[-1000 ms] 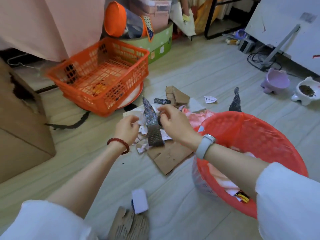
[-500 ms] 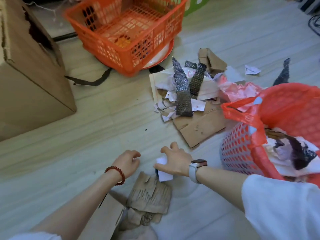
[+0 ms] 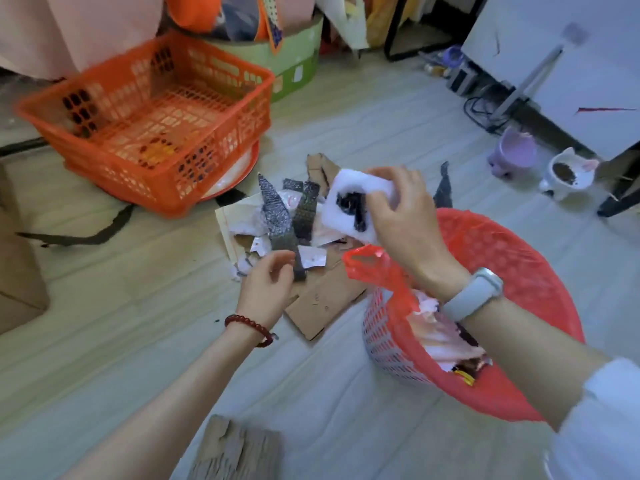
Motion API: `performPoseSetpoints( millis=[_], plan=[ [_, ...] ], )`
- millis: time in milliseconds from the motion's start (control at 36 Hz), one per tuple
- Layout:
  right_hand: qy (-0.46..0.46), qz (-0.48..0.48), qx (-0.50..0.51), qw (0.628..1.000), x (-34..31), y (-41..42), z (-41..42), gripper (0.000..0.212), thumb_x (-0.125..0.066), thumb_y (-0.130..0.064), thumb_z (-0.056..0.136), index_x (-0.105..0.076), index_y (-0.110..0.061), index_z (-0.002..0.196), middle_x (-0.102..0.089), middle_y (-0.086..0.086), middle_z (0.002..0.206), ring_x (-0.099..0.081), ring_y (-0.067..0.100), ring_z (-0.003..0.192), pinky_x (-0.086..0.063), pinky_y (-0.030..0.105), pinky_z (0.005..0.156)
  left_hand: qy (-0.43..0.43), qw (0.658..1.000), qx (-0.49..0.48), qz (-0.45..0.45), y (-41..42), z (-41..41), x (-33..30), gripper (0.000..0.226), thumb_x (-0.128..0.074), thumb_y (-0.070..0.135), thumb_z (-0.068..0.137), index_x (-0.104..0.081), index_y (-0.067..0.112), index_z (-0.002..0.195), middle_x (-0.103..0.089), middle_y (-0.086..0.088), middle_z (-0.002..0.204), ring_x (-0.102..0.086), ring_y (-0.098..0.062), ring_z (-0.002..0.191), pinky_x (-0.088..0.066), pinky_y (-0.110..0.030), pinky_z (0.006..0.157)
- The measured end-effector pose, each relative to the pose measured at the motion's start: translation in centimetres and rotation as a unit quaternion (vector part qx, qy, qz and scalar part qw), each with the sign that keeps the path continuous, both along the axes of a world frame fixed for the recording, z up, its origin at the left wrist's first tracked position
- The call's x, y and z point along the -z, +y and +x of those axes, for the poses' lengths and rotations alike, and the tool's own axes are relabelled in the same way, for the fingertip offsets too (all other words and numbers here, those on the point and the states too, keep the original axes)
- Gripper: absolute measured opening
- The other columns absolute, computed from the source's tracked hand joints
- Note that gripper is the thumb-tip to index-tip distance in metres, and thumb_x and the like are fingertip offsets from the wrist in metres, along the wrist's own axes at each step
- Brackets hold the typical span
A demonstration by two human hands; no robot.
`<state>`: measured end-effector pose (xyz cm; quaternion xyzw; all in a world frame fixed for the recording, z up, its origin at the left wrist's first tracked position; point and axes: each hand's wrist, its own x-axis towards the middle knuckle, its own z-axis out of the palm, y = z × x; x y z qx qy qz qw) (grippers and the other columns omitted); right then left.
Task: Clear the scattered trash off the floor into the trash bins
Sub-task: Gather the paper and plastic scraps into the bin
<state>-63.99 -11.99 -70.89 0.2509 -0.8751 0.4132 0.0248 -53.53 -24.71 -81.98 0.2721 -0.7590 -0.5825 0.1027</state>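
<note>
Some trash already in red-lined bin [image 3: 491,258]; right hand [image 3: 401,216] pinches white foam piece [image 3: 349,202] above it, left hand [image 3: 266,285] empty, loosely curled; floor pile [image 3: 277,220] remains.

Pale wood-plank floor [image 3: 363,109] runs back to a pink curtain [image 3: 79,29], a white board [image 3: 554,46] leaning at right, daylight soft.

1. A lived-in home room is showing here — pale wood-look plank floor [image 3: 346,109] running throughout.
2. Two pet dishes are sitting on the floor: a purple bowl [image 3: 514,154] and a white cat-shaped bowl [image 3: 568,174] holding dark kibble.
3. An orange laundry-style basket [image 3: 152,123] and a green round storage tub [image 3: 294,64] are crowding the back — household clutter.
4. Pink fabric [image 3: 79,26] is hanging behind.
</note>
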Motion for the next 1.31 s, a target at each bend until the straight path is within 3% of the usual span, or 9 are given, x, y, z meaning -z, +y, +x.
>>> performPoseSetpoints(
  millis=[194, 333, 444, 583, 750, 861, 1000, 1139, 1306],
  plan=[
    [-0.073, 0.030, 0.117, 0.990, 1.1, 11.6, -3.6, 0.023, -0.044, -0.021, 0.082, -0.062, -0.008, 0.086, -0.062, 0.007, 0.085, -0.054, 0.013, 0.072, -0.038, 0.023, 0.067, -0.018, 0.971, 0.183, 0.151, 9.3, -5.7, -3.7, 0.072, -0.063, 0.038, 0.079, -0.027, 0.024, 0.139, -0.049, 0.005, 0.125, -0.053, -0.013, 0.112, -0.047, -0.037, 0.095],
    [0.060, 0.230, 0.141, 0.961, 3.7, 18.0, -5.4, 0.039, -0.043, -0.031, 0.082, -0.062, -0.014, 0.111, -0.062, 0.009, 0.116, -0.053, 0.028, 0.113, -0.035, 0.039, 0.100, -0.030, 0.980, 0.198, -0.006, 12.3, -7.3, -3.4, 0.063, -0.048, 0.002, 0.084, -0.025, 0.022, 0.140, -0.053, -0.001, 0.105, -0.059, -0.027, 0.097, -0.050, -0.034, 0.077],
    [0.000, 0.393, 0.216, 0.894, 5.0, 23.5, -7.3, 0.062, -0.050, -0.027, 0.088, -0.026, -0.026, 0.145, -0.029, 0.013, 0.148, -0.028, 0.034, 0.135, -0.023, 0.054, 0.107, -0.042, 0.976, 0.203, -0.069, 15.4, -8.9, -3.0, 0.070, -0.043, 0.002, 0.084, -0.019, 0.024, 0.145, -0.060, -0.015, 0.111, -0.060, -0.035, 0.095, -0.043, -0.028, 0.068],
    [-0.039, 0.418, 0.268, 0.867, 5.8, 29.4, -10.6, 0.057, -0.044, -0.017, 0.091, -0.027, -0.031, 0.144, -0.047, 0.014, 0.129, -0.045, 0.036, 0.117, -0.038, 0.047, 0.092, -0.014, 0.974, 0.202, -0.103, 19.9, -12.7, -3.6, 0.069, -0.045, -0.001, 0.081, -0.028, 0.022, 0.143, -0.056, -0.010, 0.127, -0.055, -0.027, 0.111, -0.045, -0.028, 0.089],
    [0.004, 0.356, 0.346, 0.868, 5.5, 34.3, -15.6, 0.044, -0.045, -0.010, 0.087, -0.054, -0.023, 0.129, -0.052, 0.017, 0.118, -0.041, 0.035, 0.115, -0.033, 0.046, 0.094, -0.006, 0.972, 0.200, -0.126, 24.7, -19.4, -4.5, 0.059, -0.044, -0.002, 0.084, -0.035, 0.014, 0.140, -0.052, -0.011, 0.132, -0.051, -0.024, 0.117, -0.036, -0.018, 0.085],
    [0.028, 0.338, 0.321, 0.884, 5.9, 35.7, -18.3, 0.046, -0.046, -0.021, 0.090, -0.045, -0.025, 0.136, -0.045, 0.015, 0.133, -0.036, 0.035, 0.126, -0.024, 0.053, 0.106, -0.005, 0.978, 0.182, -0.101, 28.0, -23.6, -4.2, 0.056, -0.043, -0.001, 0.085, -0.037, 0.013, 0.138, -0.055, -0.004, 0.121, -0.054, -0.020, 0.101, -0.035, -0.014, 0.072],
    [-0.051, 0.303, 0.202, 0.930, 6.2, 37.1, -21.0, 0.051, -0.037, -0.034, 0.096, -0.023, -0.032, 0.146, -0.029, 0.007, 0.150, -0.021, 0.030, 0.139, -0.016, 0.050, 0.111, -0.025, 0.987, 0.145, -0.065, 31.8, -28.1, -3.3, 0.056, -0.044, 0.002, 0.086, -0.035, 0.016, 0.140, -0.052, -0.012, 0.131, -0.052, -0.026, 0.113, -0.040, -0.027, 0.092],
    [-0.135, 0.177, 0.017, 0.975, 5.1, 36.6, -20.0, 0.045, -0.039, -0.042, 0.095, -0.035, -0.038, 0.139, -0.061, -0.014, 0.087, -0.056, 0.014, 0.090, -0.044, 0.036, 0.090, -0.016, 0.990, 0.134, -0.032, 34.2, -30.9, -3.3, 0.058, -0.045, 0.007, 0.085, -0.032, 0.018, 0.140, -0.052, -0.009, 0.130, -0.052, -0.026, 0.114, -0.040, -0.029, 0.094],
    [-0.033, 0.304, -0.094, 0.948, 6.0, 37.4, -19.1, 0.044, -0.034, -0.041, 0.095, -0.037, -0.029, 0.137, -0.052, -0.001, 0.134, -0.052, 0.025, 0.118, -0.047, 0.039, 0.087, -0.064, 0.982, 0.125, 0.123, 34.3, -32.6, -4.4, 0.062, -0.038, 0.001, 0.089, -0.026, 0.035, 0.139, -0.052, -0.004, 0.114, -0.057, -0.026, 0.079, -0.054, -0.048, 0.070]
  ],
)
